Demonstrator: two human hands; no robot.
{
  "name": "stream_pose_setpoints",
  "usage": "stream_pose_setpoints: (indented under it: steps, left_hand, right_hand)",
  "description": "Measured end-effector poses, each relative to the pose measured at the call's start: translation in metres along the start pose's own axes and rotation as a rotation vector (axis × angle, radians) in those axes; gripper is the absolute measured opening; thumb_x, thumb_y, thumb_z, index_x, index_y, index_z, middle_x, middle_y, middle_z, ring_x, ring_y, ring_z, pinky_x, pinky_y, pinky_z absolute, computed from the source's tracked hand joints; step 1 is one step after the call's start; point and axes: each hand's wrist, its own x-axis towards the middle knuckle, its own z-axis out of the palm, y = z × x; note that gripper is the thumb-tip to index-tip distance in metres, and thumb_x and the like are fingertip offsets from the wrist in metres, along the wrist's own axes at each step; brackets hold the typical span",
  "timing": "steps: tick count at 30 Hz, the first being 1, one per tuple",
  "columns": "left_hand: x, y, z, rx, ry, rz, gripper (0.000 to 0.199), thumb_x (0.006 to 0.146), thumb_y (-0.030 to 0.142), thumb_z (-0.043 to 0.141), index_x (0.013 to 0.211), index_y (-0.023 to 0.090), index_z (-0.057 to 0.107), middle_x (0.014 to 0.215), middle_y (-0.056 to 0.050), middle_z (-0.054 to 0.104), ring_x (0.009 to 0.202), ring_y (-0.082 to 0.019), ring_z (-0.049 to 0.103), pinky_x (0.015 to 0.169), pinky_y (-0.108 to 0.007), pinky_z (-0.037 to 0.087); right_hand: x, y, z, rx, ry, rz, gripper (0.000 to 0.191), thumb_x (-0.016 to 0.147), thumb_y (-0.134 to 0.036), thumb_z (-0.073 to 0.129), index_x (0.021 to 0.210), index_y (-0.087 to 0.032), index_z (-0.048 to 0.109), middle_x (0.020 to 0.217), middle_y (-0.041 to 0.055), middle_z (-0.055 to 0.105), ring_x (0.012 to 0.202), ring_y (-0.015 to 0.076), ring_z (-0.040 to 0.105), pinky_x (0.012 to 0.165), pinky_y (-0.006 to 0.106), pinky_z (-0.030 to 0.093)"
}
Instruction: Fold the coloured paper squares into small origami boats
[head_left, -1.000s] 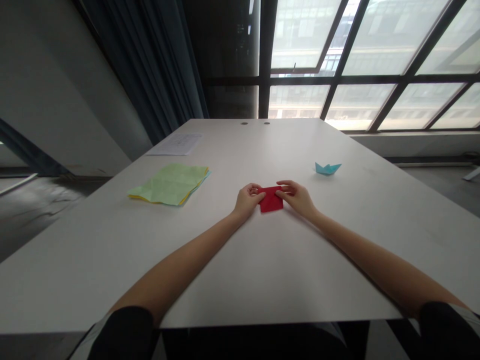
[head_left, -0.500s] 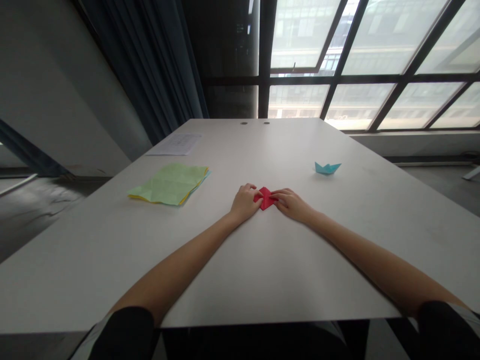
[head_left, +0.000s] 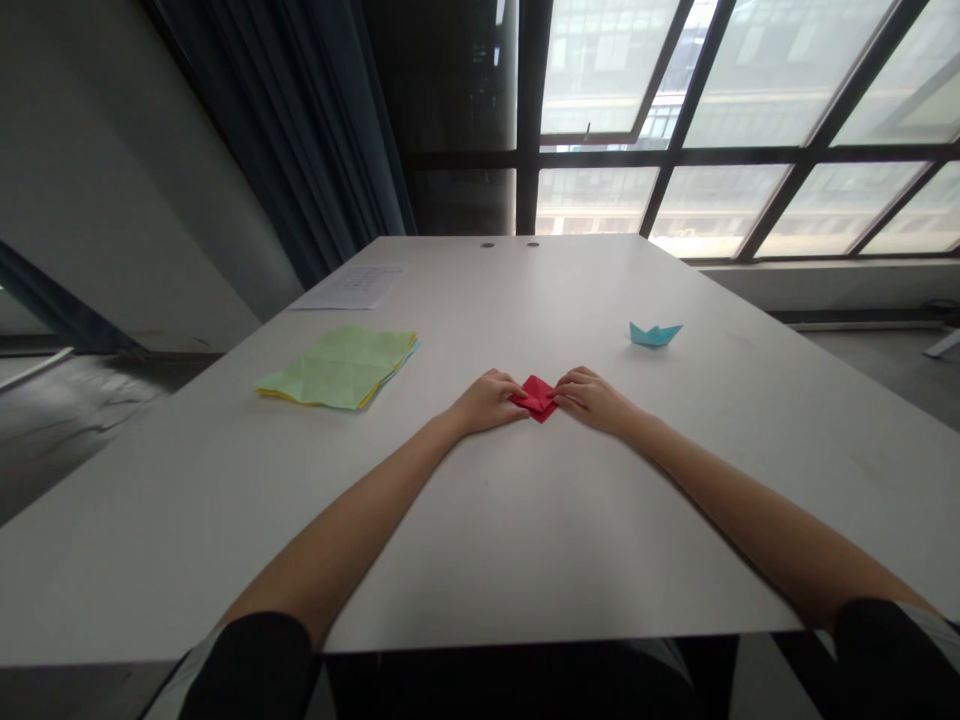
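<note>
A small folded piece of red paper point(head_left: 538, 395) lies on the white table between my two hands, roughly diamond-shaped with a crease across its middle. At its left corner, my left hand point(head_left: 491, 401) has thumb and fingers closed on the paper. My right hand point(head_left: 589, 398) grips the right corner in the same way, fingertips on the paper's edge. Part of each corner is hidden under the fingers.
A blue folded paper boat point(head_left: 655, 336) stands to the right, beyond my right hand. On the left lies a stack of green, yellow and blue paper sheets point(head_left: 341, 368). Behind it is a printed white sheet point(head_left: 350, 288). The table's point(head_left: 480, 560) near edge runs below my forearms.
The red paper has shifted slightly right, and a raised fold now shows across its middle. My left hand has turned flatter, and my right hand has moved a little right.
</note>
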Motion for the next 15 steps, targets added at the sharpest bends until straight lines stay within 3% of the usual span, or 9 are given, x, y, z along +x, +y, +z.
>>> stream_pose_setpoints:
  steps: [8, 15]
  left_hand:
    - [0.0011, 0.0006, 0.0025, -0.097, 0.065, -0.08, 0.017, 0.077, 0.032, 0.055, 0.075, 0.023, 0.07, 0.076, -0.005, 0.066, 0.079, -0.02, 0.055, 0.08, -0.031, 0.04]
    - [-0.0002, 0.0065, 0.0085, -0.248, 0.184, -0.205, 0.026, 0.072, 0.024, 0.058, 0.098, 0.025, 0.062, 0.075, -0.001, 0.065, 0.065, -0.015, 0.055, 0.07, -0.026, 0.042]
  right_hand:
    - [0.0003, 0.0022, 0.0039, -0.016, 0.032, 0.063, 0.027, 0.088, -0.029, 0.04, 0.086, -0.019, 0.065, 0.082, 0.0077, 0.065, 0.083, 0.0199, 0.054, 0.081, 0.035, 0.042]
    - [0.0001, -0.0017, 0.0068, 0.047, 0.116, 0.222, 0.021, 0.083, -0.026, 0.049, 0.099, -0.021, 0.061, 0.079, 0.0048, 0.067, 0.084, 0.0207, 0.056, 0.077, 0.034, 0.043]
